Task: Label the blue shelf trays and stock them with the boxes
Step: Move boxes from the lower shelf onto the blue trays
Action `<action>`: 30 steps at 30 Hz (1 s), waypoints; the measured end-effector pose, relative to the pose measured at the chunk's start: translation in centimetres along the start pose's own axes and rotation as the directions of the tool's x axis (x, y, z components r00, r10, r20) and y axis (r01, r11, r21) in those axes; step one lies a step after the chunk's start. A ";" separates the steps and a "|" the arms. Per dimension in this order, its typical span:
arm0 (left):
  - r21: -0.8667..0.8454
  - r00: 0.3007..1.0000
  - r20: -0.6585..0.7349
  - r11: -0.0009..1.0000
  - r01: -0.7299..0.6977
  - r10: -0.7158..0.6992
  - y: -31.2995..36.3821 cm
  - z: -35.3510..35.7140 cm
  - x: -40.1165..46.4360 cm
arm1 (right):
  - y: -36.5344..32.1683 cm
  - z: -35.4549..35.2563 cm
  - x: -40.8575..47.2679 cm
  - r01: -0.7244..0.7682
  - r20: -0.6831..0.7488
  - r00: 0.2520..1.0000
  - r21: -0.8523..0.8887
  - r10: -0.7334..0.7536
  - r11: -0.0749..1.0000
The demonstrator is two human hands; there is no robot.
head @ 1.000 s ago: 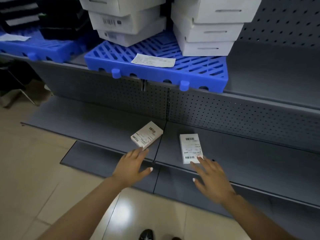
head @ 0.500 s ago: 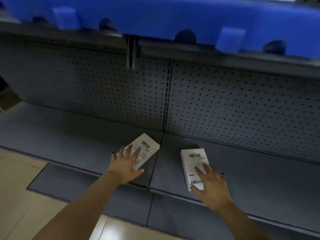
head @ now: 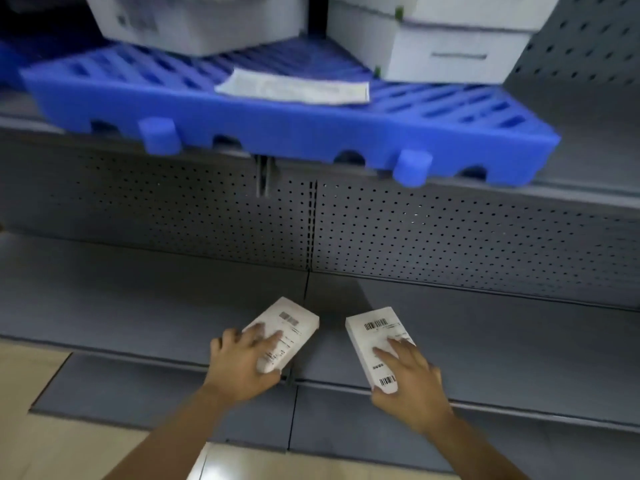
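Two small white boxes with barcodes lie on the lower grey shelf (head: 502, 344). My left hand (head: 242, 368) grips the left box (head: 294, 320), fingers on top and thumb round its near end. My right hand (head: 412, 386) grips the right box (head: 377, 337) the same way at its near end. On the shelf above sits a blue slatted tray (head: 284, 133) with a white paper label (head: 294, 86) lying on it. Larger white boxes (head: 450, 53) are stacked at the back of the tray.
A grey perforated back panel (head: 450, 230) stands behind the lower shelf. A second lower shelf ledge (head: 166, 396) juts out below, above a beige tiled floor (head: 52, 452). Another stack of white boxes (head: 194, 22) sits on the tray's left side.
Both hands have closed round the near ends of the two small boxes. The view has tilted up, so the tray top and stacked boxes show again.
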State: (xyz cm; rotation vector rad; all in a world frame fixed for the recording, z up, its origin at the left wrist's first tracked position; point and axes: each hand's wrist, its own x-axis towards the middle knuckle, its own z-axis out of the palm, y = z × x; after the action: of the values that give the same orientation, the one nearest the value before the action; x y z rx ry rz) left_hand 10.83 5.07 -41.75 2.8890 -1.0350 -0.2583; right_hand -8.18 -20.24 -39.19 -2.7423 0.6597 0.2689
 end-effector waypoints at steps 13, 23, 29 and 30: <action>-0.124 0.924 -0.376 0.984 -0.126 0.071 1.7 -15.0 -15.8 | -6.4 -11.8 -14.6 0.156 -0.283 0.952 0.126 -0.115 0.980; -0.165 0.774 -0.633 0.979 -0.123 -0.009 6.2 -23.4 -28.1 | -7.0 -18.7 -25.2 0.459 -0.524 0.757 0.004 -0.389 0.888; -0.094 0.663 -0.748 0.994 -0.059 -0.031 7.3 -30.4 -31.4 | -8.6 -24.7 -28.2 0.546 -0.609 0.664 -0.001 -0.434 0.838; -0.096 0.647 -0.761 0.994 -0.047 -0.043 7.4 -32.0 -31.4 | -9.2 -26.0 -28.0 0.546 -0.622 0.659 0.010 -0.422 0.838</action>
State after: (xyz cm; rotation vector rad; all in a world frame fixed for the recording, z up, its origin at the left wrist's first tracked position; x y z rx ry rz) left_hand -12.02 19.35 -5.17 2.4415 -0.7964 0.8296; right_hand -25.64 -9.70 -5.57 -2.6531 0.0289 -0.7871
